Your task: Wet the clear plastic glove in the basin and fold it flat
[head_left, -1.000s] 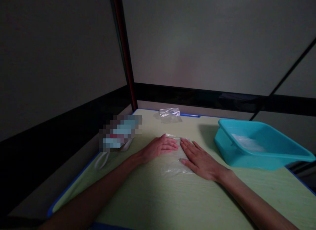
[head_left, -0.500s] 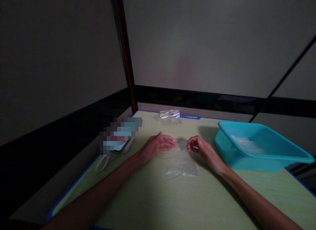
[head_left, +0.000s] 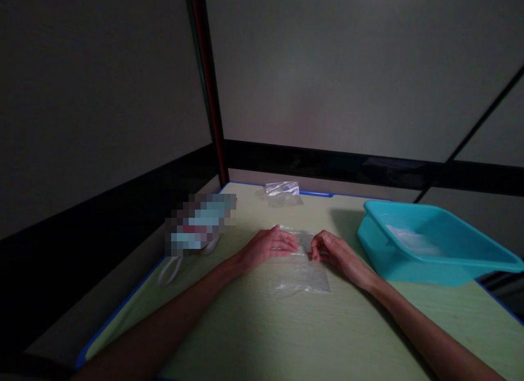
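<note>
A clear plastic bag (head_left: 303, 280) lies flat on the pale wood-look table, with a crease across it between my hands. My left hand (head_left: 272, 244) is at its left side, fingers stretched out over the film and thumb on top. On the opposite side, my right hand (head_left: 333, 252) has its fingers curled inward, the fingertips drawn together at the film near the crease. What sits between those fingertips is too small to see clearly.
A turquoise plastic tub (head_left: 426, 272) with clear or whitish film inside stands on the right. More clear plastic (head_left: 282, 190) lies at the back edge. A blurred-out item with a white strap (head_left: 170, 270) rests on the left. Walls close in behind and left.
Both hands have come slightly lower; my left hand has shifted right, closer to my right hand. The right fingers have curled in more at the bag, whose upper part now shows a crease.
</note>
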Tool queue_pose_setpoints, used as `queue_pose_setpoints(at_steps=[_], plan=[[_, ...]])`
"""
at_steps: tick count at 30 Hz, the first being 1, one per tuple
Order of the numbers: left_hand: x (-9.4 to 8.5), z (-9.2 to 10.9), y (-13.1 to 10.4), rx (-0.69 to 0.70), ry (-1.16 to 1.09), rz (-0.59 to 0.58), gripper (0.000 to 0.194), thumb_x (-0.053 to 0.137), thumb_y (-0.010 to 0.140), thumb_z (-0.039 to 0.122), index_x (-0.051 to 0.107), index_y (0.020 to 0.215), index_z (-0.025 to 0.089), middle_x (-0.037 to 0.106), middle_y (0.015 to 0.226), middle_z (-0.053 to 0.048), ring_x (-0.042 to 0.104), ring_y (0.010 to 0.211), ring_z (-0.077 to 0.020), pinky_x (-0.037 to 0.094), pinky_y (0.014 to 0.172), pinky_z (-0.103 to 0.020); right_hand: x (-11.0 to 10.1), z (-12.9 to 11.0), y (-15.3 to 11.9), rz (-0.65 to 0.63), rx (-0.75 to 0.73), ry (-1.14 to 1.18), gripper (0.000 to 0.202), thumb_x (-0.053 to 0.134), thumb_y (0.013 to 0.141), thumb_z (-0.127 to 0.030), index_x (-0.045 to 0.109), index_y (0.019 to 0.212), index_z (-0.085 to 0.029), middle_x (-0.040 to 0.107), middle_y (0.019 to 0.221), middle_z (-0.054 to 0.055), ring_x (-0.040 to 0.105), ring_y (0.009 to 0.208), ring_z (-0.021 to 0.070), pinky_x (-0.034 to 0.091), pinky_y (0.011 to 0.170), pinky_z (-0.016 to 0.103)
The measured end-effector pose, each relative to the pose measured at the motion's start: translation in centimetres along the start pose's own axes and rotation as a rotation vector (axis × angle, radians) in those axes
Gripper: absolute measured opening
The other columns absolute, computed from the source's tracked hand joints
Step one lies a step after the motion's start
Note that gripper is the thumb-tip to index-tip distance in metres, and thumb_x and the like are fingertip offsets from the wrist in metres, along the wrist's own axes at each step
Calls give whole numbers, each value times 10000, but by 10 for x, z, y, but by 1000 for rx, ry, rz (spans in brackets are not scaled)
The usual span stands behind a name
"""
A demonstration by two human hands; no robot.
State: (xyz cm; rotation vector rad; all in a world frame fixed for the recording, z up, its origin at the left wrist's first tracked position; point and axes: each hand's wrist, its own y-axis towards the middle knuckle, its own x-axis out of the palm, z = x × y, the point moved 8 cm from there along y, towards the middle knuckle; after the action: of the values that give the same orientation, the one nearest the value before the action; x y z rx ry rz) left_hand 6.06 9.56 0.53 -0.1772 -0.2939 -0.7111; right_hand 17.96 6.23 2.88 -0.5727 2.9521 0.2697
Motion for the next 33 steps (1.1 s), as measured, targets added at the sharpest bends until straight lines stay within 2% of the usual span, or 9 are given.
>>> queue_pose_setpoints(at_steps=[2, 4, 8, 12, 15, 25, 33], plan=[[1, 3, -1, 11, -30, -23, 467, 422, 758, 507, 589, 869, 86, 618, 902, -136, 551, 890, -243, 341, 851, -386, -6, -12, -3, 19, -58, -150, 278, 361, 839, -401, 488, 771, -163, 494, 711, 17, 480, 681, 133, 401, 654, 279], [2, 7, -2, 34, -68, -55, 467, 380, 785, 492, 584, 884, 84, 615, 917, -140, 544, 906, -240, 322, 868, -389, -7, -28, -8, -13, -126, -370, 231, 426, 816, -357, 508, 724, -161, 502, 718, 23, 481, 679, 135, 400, 635, 272], [0, 14, -5, 81, -123, -114, 474, 313, 821, 466, 574, 924, 84, 602, 970, -141, 527, 944, -235, 297, 884, -385, 7, -49, -26, -228, -201, -707, 150, 457, 805, -236, 556, 720, -164, 530, 753, 25, 507, 713, 129, 400, 642, 256], [0, 14, -5, 77, -154, -140, 480, 291, 834, 451, 569, 945, 75, 596, 989, -144, 521, 962, -241, 284, 893, -392, 21, -47, -40, -398, -205, -917, 137, 467, 794, -148, 587, 733, -175, 549, 759, 9, 518, 738, 116, 389, 652, 234], [0, 10, -4, 57, -156, -140, 469, 297, 838, 438, 568, 950, 73, 592, 1001, -143, 517, 972, -245, 284, 893, -393, 26, -40, -44, -453, -223, -1038, 183, 452, 805, -147, 596, 697, -176, 558, 724, 8, 521, 717, 121, 383, 649, 248], [-1, 0, -4, -4, -73, -105, 455, 353, 816, 459, 586, 916, 81, 590, 1009, -148, 521, 972, -252, 304, 892, -392, 32, -41, -45, -458, -269, -1239, 233, 435, 826, -170, 580, 644, -180, 559, 679, 2, 520, 659, 123, 372, 619, 265], [-1, 0, -4, 4, -35, -87, 458, 377, 797, 480, 594, 894, 88, 596, 995, -146, 529, 960, -251, 307, 891, -395, 40, -41, -48, -409, -347, -1416, 240, 428, 805, -91, 559, 623, -175, 554, 653, 2, 494, 609, 124, 351, 605, 285]])
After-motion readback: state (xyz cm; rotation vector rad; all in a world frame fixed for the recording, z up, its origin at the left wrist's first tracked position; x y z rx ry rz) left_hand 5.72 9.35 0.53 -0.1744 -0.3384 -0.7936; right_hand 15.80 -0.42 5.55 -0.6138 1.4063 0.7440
